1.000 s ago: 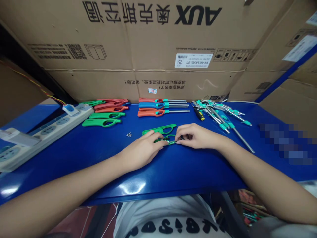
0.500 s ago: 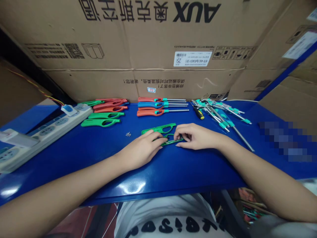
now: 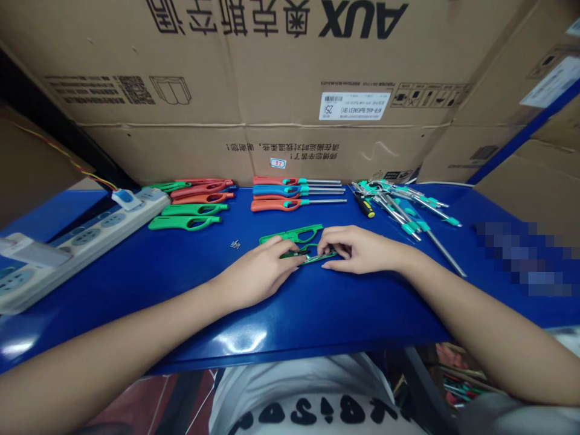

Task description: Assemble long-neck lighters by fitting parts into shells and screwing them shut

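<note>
Between my two hands lies an open green lighter half-shell [image 3: 316,260] with small parts inside it. My left hand [image 3: 267,266] grips its left end, thumb and fingers closed round the edge. At its right end my right hand [image 3: 347,249] pinches the shell, fingertips curled over the inner parts. Just behind them, flat on the table, is another green half-shell [image 3: 299,232] with a trigger loop. Some small screws [image 3: 235,244] lie left of my left hand. My fingers hide much of the inner parts.
Back left are several coloured lighter shells [image 3: 194,210] beside a white power strip [image 3: 90,238]. Several long-nosed lighters [image 3: 276,205] lie at the back middle. Farther right are a yellow-black screwdriver [image 3: 365,206] and a pile of metal nozzle tubes [image 3: 408,211]. A cardboard wall [image 3: 281,96] closes off the back.
My left thumb and fingers have shifted slightly over the shell's inner parts. My right hand has hardly moved, and the shell stays in place.
</note>
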Motion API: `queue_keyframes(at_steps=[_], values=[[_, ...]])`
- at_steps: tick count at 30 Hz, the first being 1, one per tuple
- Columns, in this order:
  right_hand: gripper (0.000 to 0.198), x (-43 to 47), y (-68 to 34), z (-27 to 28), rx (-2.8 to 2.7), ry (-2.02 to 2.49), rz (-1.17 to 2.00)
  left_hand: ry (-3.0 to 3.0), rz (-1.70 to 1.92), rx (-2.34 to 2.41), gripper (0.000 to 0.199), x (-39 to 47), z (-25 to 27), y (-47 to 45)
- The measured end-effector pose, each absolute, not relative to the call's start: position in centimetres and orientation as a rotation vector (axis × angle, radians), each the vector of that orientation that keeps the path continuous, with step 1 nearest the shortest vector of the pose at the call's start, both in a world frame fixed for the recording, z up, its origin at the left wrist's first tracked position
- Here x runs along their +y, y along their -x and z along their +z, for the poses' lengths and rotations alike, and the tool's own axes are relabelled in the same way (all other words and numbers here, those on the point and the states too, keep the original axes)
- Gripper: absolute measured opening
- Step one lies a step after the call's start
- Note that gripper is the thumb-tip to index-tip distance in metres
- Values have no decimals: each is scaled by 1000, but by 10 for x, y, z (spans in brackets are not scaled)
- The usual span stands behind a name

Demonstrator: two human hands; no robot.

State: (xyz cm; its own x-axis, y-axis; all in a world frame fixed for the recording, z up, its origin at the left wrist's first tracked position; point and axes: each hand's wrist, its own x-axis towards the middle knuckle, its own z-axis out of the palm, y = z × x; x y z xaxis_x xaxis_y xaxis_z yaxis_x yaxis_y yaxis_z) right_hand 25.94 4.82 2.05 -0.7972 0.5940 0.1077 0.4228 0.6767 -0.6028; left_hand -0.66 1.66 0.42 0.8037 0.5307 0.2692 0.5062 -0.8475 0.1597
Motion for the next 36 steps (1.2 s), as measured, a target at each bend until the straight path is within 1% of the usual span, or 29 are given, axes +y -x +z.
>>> queue_keyframes(at_steps=[10,12,14,16,18,21,23,25,29,36], values=[[13,47,-259,20,-2586,769,824,-2927,419,825,33,16,11,6],[18,48,-260,22,-2568,745,811,-2919,427,818,33,16,10,7],[23,51,-265,25,-2519,777,733,-2904,448,827,32,16,8,8],[22,58,-274,27,-2416,927,569,-2895,476,837,32,16,6,8],[19,70,-289,29,-2243,1193,356,-2901,483,838,33,16,5,9],[26,89,-318,29,-1972,1639,173,-2934,465,839,33,15,5,9],[30,101,-336,26,-1935,1863,79,-2959,453,836,34,15,5,9],[30,108,-347,22,-1989,1940,-29,-2977,441,835,35,15,6,9],[35,114,-352,11,-2020,1997,-191,-3000,408,845,37,15,6,10],[40,116,-350,1,-2149,1940,-186,-3056,397,817,37,14,8,9]])
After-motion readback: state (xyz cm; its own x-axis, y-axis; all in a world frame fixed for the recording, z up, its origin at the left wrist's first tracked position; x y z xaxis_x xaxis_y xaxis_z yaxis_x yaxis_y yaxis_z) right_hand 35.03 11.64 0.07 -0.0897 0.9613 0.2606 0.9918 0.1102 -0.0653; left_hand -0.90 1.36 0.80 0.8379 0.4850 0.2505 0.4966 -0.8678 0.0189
